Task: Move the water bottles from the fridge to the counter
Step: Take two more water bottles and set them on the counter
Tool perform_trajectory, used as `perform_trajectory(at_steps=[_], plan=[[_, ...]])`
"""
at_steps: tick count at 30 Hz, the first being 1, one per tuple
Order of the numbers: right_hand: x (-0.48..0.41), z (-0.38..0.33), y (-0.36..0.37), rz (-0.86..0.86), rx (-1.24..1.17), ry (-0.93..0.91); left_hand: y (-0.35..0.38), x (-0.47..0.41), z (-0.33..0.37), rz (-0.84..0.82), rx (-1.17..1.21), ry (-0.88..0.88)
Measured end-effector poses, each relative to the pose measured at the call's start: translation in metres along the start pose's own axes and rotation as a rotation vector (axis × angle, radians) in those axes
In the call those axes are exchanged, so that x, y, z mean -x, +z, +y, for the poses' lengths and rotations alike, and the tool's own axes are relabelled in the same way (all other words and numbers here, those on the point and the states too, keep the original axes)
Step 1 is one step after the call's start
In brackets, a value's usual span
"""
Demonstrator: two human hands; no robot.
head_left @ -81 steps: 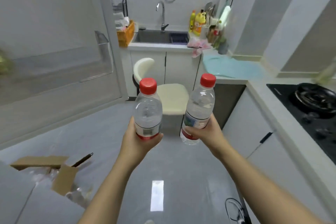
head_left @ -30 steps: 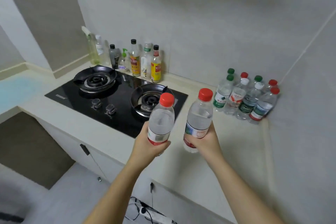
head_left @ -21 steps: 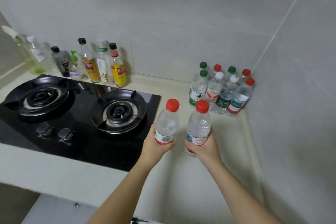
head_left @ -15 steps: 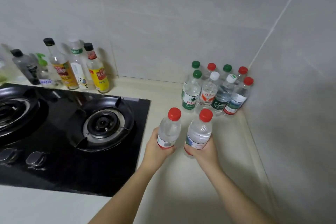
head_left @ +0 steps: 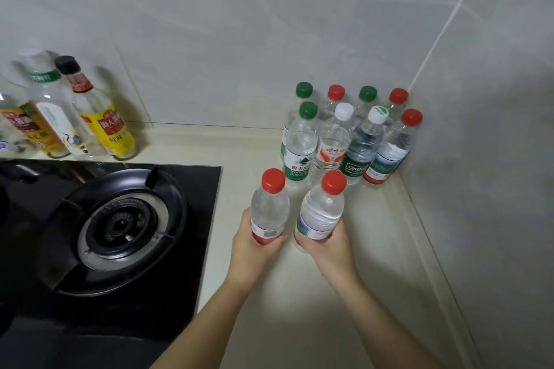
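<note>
My left hand (head_left: 250,252) grips a clear water bottle with a red cap (head_left: 269,207) round its lower part. My right hand (head_left: 326,252) grips a second red-capped water bottle (head_left: 322,210) the same way. Both bottles are upright, side by side, low over the beige counter (head_left: 344,293); whether their bases touch it I cannot tell. Just beyond them, in the counter's back right corner, several water bottles (head_left: 347,135) with green, red and white caps stand in two rows.
A black gas hob (head_left: 120,234) with a round burner fills the counter to the left. Several condiment bottles (head_left: 75,117) stand against the back wall behind it. Tiled walls close the corner at the back and right.
I have turned from the kitchen floor to the counter and carried both bottles forward and down, close to the group of bottles in the corner.
</note>
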State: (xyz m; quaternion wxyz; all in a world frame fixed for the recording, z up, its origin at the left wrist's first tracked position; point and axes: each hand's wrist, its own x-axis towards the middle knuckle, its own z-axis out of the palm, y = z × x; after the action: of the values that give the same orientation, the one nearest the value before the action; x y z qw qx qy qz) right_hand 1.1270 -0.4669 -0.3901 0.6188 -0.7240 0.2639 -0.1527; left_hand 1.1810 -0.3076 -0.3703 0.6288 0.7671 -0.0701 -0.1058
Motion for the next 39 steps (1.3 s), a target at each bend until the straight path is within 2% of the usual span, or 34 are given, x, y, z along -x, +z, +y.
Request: perform_trajectory(at_steps=[3, 8, 13, 20, 24, 31, 39], plan=[[0.003, 0.008, 0.001, -0.008, 0.025, 0.008, -0.004, 0.005, -0.001, -0.009, -0.079, 0.014], [0.005, 0.016, -0.003, 0.034, 0.236, -0.052, -0.008, 0.005, -0.001, 0.028, -0.28, 0.036], [-0.009, 0.016, -0.017, 0.121, 0.313, -0.066, 0.008, -0.01, 0.004, -0.009, -0.347, 0.021], [-0.046, 0.011, -0.071, 0.226, 0.305, 0.008, 0.07, -0.047, 0.022, -0.098, -0.319, 0.035], [-0.061, 0.009, -0.094, 0.324, 0.361, -0.024, 0.102, -0.063, 0.027, -0.13, -0.301, 0.056], [-0.077, 0.014, -0.098, 0.336, 0.336, 0.012, 0.138, -0.079, 0.032, -0.161, -0.283, 0.116], [-0.08, 0.01, -0.098, 0.344, 0.335, 0.005, 0.139, -0.079, 0.032, -0.186, -0.282, 0.117]])
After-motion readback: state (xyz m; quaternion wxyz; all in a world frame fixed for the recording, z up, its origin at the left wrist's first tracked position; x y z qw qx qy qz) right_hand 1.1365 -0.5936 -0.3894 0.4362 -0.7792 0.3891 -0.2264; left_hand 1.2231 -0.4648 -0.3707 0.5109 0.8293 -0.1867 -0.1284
